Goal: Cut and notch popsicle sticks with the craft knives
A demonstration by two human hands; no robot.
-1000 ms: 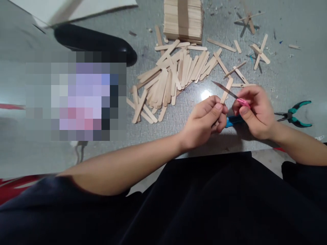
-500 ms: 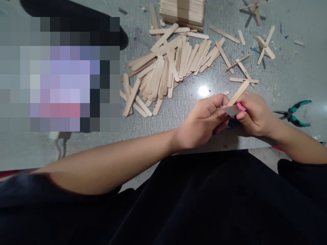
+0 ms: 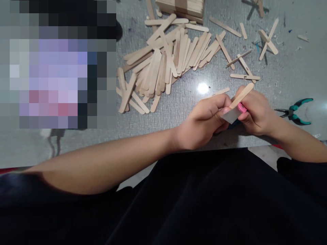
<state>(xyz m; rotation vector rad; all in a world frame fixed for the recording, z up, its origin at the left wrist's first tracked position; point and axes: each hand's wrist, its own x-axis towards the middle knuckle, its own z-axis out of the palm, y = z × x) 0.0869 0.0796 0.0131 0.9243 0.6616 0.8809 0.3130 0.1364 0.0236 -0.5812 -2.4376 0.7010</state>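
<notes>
Grip of the left hand (image 3: pixel 200 122): clamped on a wooden craft stick (image 3: pixel 242 95), which slants between the hands above the table (image 3: pixel 176 112). Right hand (image 3: pixel 257 112): closed around a pink-handled knife (image 3: pixel 242 108), its blade (image 3: pixel 230 116) at the stick's lower end, near the left thumb (image 3: pixel 217 116). Excess force could split the wood; a slip could cut the thumb.

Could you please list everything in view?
Held stick: one, pale, centre right
Knife: one, pink and silver, below held stick
Unclear item: one, blue, below knife
Loose sticks: many, pale, mainly upper centre
Stick stack: one, pale, top edge
Stick crosses: two, pale, upper right
Scraps: several, mixed, upper right
Pliers: one, black and teal, right
Dark object: one, black, upper left
Pixelated patch: one, purplish, left
Table: one, grey, underneath
Garment: one, black, bottom
Left hand: one, on held stick
Right hand: one, on knife
</notes>
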